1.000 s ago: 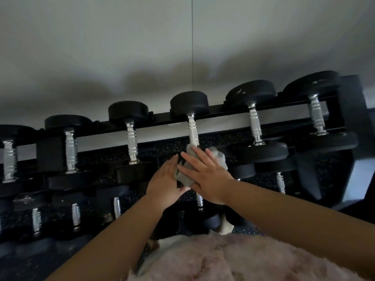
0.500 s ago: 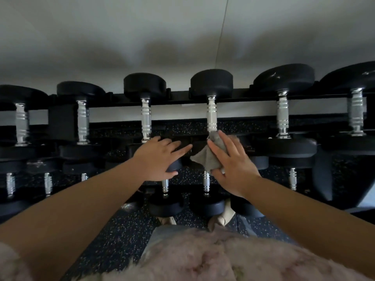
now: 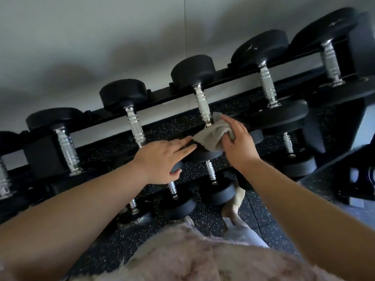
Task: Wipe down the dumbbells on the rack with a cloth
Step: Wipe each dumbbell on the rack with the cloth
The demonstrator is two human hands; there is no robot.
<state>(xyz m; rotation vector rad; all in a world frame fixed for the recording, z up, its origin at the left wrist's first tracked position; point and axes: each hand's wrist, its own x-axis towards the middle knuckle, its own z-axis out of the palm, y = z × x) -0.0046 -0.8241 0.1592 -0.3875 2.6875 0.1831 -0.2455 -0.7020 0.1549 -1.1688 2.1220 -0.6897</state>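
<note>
Right hand (image 3: 238, 145), fingers (image 3: 233, 124) curled round the cloth (image 3: 213, 133), wipes the near head of the middle dumbbell (image 3: 192, 72) while the left hand (image 3: 162, 157) lies flat and empty alongside; its handle (image 3: 203, 104) probably comes next

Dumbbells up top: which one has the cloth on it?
The dumbbell right below the wall's thin line: the right hand holds the grey cloth against its near end. The others are bare.

The left forearm (image 3: 81, 201) and right forearm (image 3: 308, 201) reach forward. The left hand (image 3: 162, 159) lies flat, palm down, fingers straight. The right hand (image 3: 238, 146) curls its fingers round a crumpled grey cloth (image 3: 213, 136).
</note>
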